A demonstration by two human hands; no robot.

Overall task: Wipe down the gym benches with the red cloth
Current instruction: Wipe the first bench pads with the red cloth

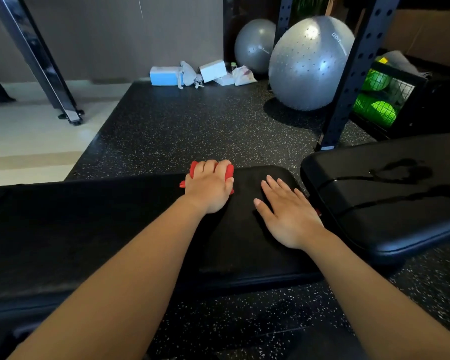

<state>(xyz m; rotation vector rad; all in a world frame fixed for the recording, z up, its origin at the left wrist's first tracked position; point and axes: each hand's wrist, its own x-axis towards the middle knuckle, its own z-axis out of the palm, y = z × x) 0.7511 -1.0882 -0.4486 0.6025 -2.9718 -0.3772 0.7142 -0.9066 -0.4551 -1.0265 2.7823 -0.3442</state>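
Grey exercise ball (309,63) beyond black bench (89,229)

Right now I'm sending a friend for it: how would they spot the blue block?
Follow the black speckled mat to its far edge at the wall, left of the grey balls. The blue block lies leftmost in the pile, unlike the white block to its right.
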